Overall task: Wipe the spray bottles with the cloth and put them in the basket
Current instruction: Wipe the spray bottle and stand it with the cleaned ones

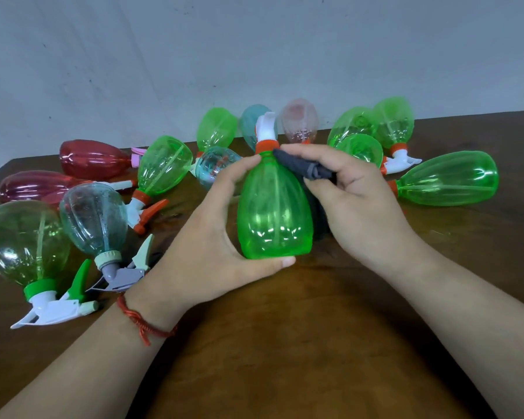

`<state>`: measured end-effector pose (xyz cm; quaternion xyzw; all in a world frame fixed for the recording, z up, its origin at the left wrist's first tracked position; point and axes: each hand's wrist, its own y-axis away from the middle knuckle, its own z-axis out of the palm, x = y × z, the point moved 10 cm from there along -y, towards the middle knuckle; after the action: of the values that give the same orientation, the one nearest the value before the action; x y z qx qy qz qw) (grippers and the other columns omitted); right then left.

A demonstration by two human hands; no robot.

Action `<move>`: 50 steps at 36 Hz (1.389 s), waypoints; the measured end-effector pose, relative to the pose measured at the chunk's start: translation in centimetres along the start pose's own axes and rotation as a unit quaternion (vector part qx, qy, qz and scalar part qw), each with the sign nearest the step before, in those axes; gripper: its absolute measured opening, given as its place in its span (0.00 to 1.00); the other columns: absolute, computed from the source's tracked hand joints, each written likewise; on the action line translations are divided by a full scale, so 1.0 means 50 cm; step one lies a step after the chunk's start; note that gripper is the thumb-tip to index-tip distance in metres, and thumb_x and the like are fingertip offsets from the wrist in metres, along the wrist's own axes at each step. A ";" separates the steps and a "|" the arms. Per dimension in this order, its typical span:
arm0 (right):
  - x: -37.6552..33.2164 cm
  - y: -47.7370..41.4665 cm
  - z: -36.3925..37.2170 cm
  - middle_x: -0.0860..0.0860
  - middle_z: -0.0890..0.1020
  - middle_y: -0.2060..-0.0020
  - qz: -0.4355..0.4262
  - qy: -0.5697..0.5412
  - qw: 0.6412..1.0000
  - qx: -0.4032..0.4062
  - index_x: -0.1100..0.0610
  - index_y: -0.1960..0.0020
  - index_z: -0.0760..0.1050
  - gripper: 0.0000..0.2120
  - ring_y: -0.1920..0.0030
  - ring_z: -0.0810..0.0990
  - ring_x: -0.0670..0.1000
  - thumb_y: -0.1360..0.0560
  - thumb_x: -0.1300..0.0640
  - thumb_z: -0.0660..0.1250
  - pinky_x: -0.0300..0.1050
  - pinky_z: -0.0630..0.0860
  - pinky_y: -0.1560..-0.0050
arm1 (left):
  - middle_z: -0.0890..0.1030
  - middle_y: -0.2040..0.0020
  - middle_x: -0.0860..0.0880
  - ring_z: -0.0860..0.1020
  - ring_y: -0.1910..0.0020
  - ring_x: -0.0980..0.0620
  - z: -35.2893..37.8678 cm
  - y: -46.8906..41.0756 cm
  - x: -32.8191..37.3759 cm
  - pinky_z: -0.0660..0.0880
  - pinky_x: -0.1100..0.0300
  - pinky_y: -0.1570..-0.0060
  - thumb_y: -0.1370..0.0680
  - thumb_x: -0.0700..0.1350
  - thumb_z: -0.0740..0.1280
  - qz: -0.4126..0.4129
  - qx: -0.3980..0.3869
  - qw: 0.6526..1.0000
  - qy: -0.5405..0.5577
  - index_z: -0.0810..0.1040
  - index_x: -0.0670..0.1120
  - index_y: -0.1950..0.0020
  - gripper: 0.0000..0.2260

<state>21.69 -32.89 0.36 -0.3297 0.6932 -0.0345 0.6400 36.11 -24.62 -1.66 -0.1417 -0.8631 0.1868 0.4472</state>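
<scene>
A green spray bottle (274, 207) with an orange collar and white trigger head stands upright at the middle of the brown table (285, 343). My left hand (206, 234) grips it, thumb under the base and fingers round the far left side. My right hand (354, 201) holds a dark grey cloth (303, 166) bunched against the bottle's upper right shoulder. More of the cloth hangs behind the bottle, partly hidden. No basket is in view.
Several spray bottles lie on their sides around the back of the table: red ones (94, 160) and a pale teal one (94, 219) at left, green ones (448, 178) at right. A grey wall (254, 55) runs behind the table's far edge.
</scene>
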 end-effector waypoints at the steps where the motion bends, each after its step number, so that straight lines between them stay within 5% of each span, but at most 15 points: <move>1: 0.001 0.002 0.002 0.44 0.85 0.40 -0.012 0.035 0.999 -0.001 0.53 0.34 0.82 0.21 0.36 0.82 0.44 0.19 0.72 0.62 0.47 0.76 0.30 | 0.71 0.22 0.53 0.72 0.22 0.49 0.001 0.000 -0.002 0.71 0.47 0.23 0.32 0.47 0.86 0.001 -0.001 1.000 -0.004 0.61 0.48 0.16 0.51; 4: 0.001 0.005 0.000 0.42 0.85 0.43 -0.038 0.090 0.995 0.001 0.52 0.37 0.81 0.19 0.39 0.82 0.47 0.19 0.70 0.62 0.52 0.77 0.34 | 0.71 0.23 0.52 0.73 0.22 0.48 0.007 0.001 -0.005 0.72 0.46 0.24 0.32 0.46 0.86 0.004 -0.004 1.000 -0.011 0.60 0.48 0.16 0.51; 10: -0.009 0.015 0.015 0.45 0.84 0.36 -0.078 0.113 0.991 -0.011 0.55 0.34 0.83 0.22 0.32 0.79 0.43 0.20 0.73 0.64 0.42 0.72 0.28 | 0.71 0.22 0.54 0.72 0.22 0.48 -0.001 -0.002 -0.028 0.72 0.44 0.24 0.32 0.46 0.87 -0.017 0.027 0.999 -0.001 0.62 0.50 0.16 0.51; 30: -0.043 0.041 0.043 0.47 0.83 0.34 -0.162 0.171 0.970 -0.057 0.54 0.39 0.87 0.27 0.31 0.79 0.40 0.28 0.77 0.64 0.39 0.72 0.27 | 0.76 0.24 0.49 0.78 0.26 0.44 -0.083 -0.005 -0.098 0.75 0.41 0.27 0.34 0.61 0.86 -0.079 0.171 0.982 0.008 0.62 0.63 0.18 0.51; 35: -0.025 0.033 0.042 0.44 0.82 0.32 -0.122 0.148 0.980 -0.055 0.52 0.36 0.85 0.29 0.29 0.76 0.39 0.27 0.75 0.62 0.38 0.69 0.25 | 0.76 0.24 0.48 0.77 0.26 0.45 -0.080 -0.006 -0.099 0.74 0.41 0.27 0.35 0.58 0.87 -0.076 0.150 0.986 0.005 0.62 0.63 0.17 0.52; 41: -0.001 0.021 0.029 0.44 0.83 0.33 -0.067 0.086 0.993 -0.040 0.52 0.34 0.83 0.24 0.28 0.77 0.42 0.20 0.74 0.63 0.50 0.70 0.23 | 0.71 0.21 0.52 0.72 0.21 0.45 -0.054 -0.007 -0.066 0.71 0.40 0.24 0.33 0.54 0.86 -0.027 0.096 0.995 -0.027 0.62 0.55 0.16 0.51; 50: 0.013 0.003 0.009 0.43 0.84 0.36 -0.014 0.034 0.999 -0.022 0.53 0.31 0.82 0.19 0.32 0.80 0.42 0.16 0.68 0.64 0.50 0.74 0.26 | 0.70 0.22 0.50 0.70 0.21 0.46 -0.013 -0.002 -0.011 0.70 0.42 0.23 0.31 0.48 0.86 0.021 0.017 0.998 -0.056 0.62 0.48 0.15 0.50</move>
<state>22.07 -32.91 -0.36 -0.3522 0.7105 -0.0392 0.6080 36.94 -24.81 -1.69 -0.1416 -0.8803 0.2189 0.3965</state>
